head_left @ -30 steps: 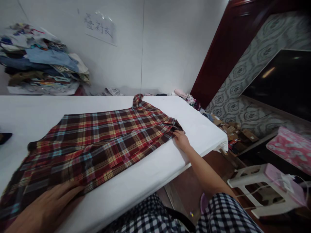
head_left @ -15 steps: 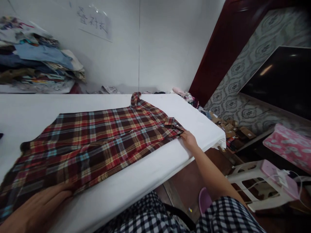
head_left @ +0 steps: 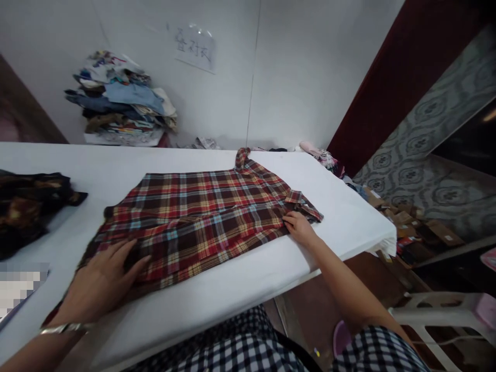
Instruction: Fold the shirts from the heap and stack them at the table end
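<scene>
Plaid shirt laid out on a covered table, with both hands of the person upon it. The plaid shirt (head_left: 205,206), in red, brown, yellow and pale blue, lies lengthwise from left to right across the middle of the white-covered table (head_left: 344,206), its near edge roughly parallel to the table's near edge. The left hand (head_left: 103,274), with a metal bracelet (head_left: 67,328) at its wrist, rests palm down on the shirt's near left part, fingers extended and thumb spread wide. The right hand (head_left: 300,227) touches the near right end, its fingers bent and close together on the cloth; whether they pinch it cannot be told. A dark patterned garment (head_left: 34,206) lies on the table at left, apart from the shirt. At far left, a tall pile of clothes (head_left: 126,103) stands before the wall; to its right hangs a handwritten sheet (head_left: 196,49). A plastic stool (head_left: 437,305) stands at near right.
</scene>
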A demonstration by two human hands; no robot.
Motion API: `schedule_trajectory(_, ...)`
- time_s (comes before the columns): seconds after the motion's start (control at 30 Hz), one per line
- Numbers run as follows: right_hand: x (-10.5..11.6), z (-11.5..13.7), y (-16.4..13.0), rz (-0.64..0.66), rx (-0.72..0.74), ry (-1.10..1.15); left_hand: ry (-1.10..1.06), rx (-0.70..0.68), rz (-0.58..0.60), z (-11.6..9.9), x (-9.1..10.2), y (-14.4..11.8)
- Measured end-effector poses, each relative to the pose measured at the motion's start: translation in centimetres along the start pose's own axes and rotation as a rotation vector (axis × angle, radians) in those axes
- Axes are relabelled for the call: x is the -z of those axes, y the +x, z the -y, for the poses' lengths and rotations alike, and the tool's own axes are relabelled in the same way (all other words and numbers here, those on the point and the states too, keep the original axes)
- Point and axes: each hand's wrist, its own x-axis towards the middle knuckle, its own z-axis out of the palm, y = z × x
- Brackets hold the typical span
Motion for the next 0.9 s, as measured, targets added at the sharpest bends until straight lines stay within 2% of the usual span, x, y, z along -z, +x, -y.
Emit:
schedule_trajectory(0.1, -0.2, -0.3, -0.4, 0.021, 0.013, 0.009, 0.126, 0.09, 0.073, -0.9, 1.1, 1.0)
schedule_trajectory(0.17, -0.1, -0.4, -0.8, 0.027, 0.047, 0.033, 0.127, 0.167, 0.108, -1.3, 1.7, 1.8)
schedule_trajectory(0.27, 0.0, -0.6, -1.4, 0.012, 0.088, 0.085, 0.104, 0.176, 0.177, -1.4, 2.1, 2.8)
schedule_trajectory(0.37, -0.2, -0.8, -1.5, 0.0, 0.071, 0.114, 0.029, 0.196, 0.209, -1.0, 2.7, 3.7)
schedule_trajectory(0.43, -0.4, -1.1, -1.3, -0.003, 0.037, 0.131, -0.194, 0.305, 0.214, -1.0, 3.9, 4.5)
schedule_trajectory(0.53, -0.7, -1.4, -1.0, -0.029, -0.023, 0.193, -0.773, 0.41, 0.191, -1.3, 6.5, 5.6)
schedule_trajectory(0.6, -0.8, -1.4, -1.1, -0.045, -0.039, 0.235, -0.911, 0.42, 0.142, -1.1, 7.6, 6.1)
schedule_trajectory(0.67, -0.6, -1.3, -1.2, -0.04, -0.031, 0.257, -0.77, 0.431, 0.125, -0.6, 7.4, 6.1)
schedule_trajectory(0.77, -0.3, -1.2, -1.6, -0.012, -0.018, 0.265, -0.427, 0.411, 0.214, 0.8, 5.3, 5.3)
schedule_trajectory(0.83, 0.0, -1.2, -1.7, 0.008, -0.022, 0.268, -0.329, 0.376, 0.276, 1.6, 3.9, 4.5)
schedule_trajectory(0.9, 0.4, -1.2, -1.8, 0.025, -0.04, 0.272, -0.328, 0.379, 0.291, 2.2, 3.1, 3.8)
